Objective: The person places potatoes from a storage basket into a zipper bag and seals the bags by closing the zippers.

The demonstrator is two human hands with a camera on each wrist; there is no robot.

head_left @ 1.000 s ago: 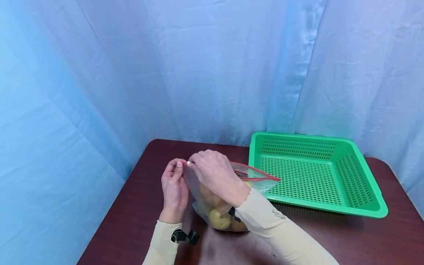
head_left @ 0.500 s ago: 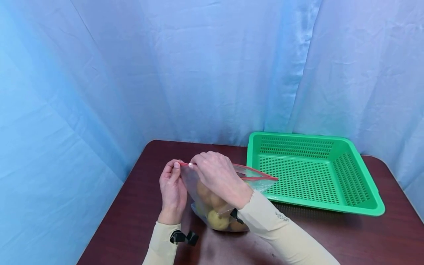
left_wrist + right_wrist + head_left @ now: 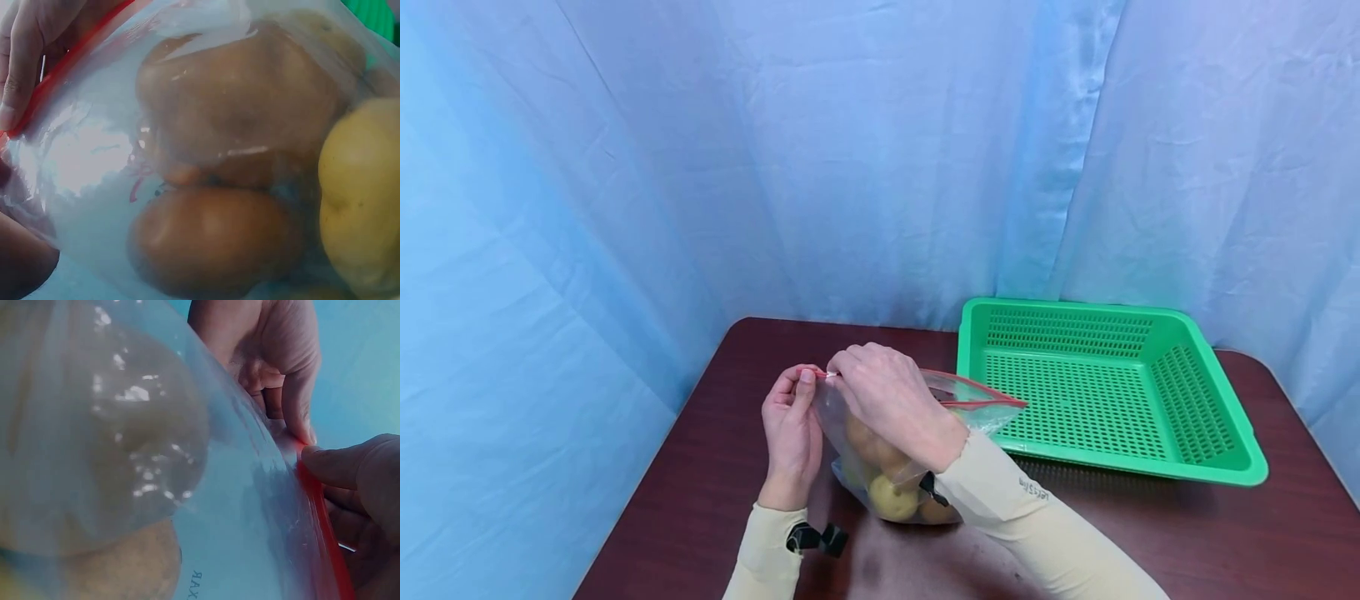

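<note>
A clear zip bag (image 3: 827,417) with a red-edged mouth stands on the table, holding round yellow and brown produce. A yellow piece (image 3: 892,498) shows low in its front, and brown pieces (image 3: 215,240) show through the plastic in the left wrist view. My left hand (image 3: 793,442) pinches the left end of the red zip between thumb and fingers. Close beside it, my right hand (image 3: 891,400) grips the zip at a small white slider (image 3: 831,376). Right of that hand, the mouth gapes between two red edges. Much of the bag is behind my right hand and forearm.
A green perforated basket (image 3: 964,337) sits at the back right, close to the bag's right corner. Beneath everything is a dark reddish-brown table (image 3: 700,492). Pale blue curtains (image 3: 850,167) hang behind and to the left.
My left thumb shifted slightly outward from the slider, then back toward it. Both hands keep hold of the zip near its left end. The whole view has drifted a little.
</note>
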